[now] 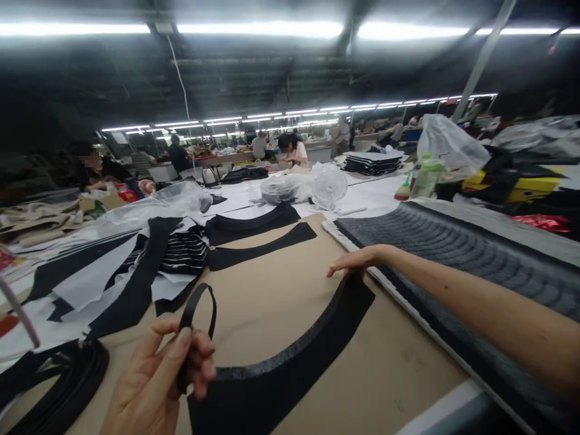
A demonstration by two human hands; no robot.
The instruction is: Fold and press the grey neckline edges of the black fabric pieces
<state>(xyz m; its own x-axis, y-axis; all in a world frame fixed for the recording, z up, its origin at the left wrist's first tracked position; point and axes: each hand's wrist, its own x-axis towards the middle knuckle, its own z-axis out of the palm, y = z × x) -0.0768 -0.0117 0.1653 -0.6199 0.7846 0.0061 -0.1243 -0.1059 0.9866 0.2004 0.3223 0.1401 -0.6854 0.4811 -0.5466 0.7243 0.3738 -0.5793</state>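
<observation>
Near the front, my left hand [158, 368] is closed, with a narrow black strip [194, 305] pinched between thumb and fingers. The strip bends into a loop above the fingertips. A wide curved black panel [281, 380] lies on the tan board, its inner edge showing a greyish, shiny band. At the panel's far right end, my right hand [360, 258] grips the tip from above; some of its fingers are hidden behind the hand. My left hand overlaps the panel's near left end. Farther back on the board are a similar curved black panel [267, 244] and several stacked ones [251, 223].
The tan board [272, 308] covers the table in front. A padded dark sheet [471, 260] lies at the right. Black strips [81, 386] are bundled at the lower left, below black and white pieces [122, 284]. A clear fan [329, 188] and green-capped bottle [426, 175] stand behind; people sit farther off.
</observation>
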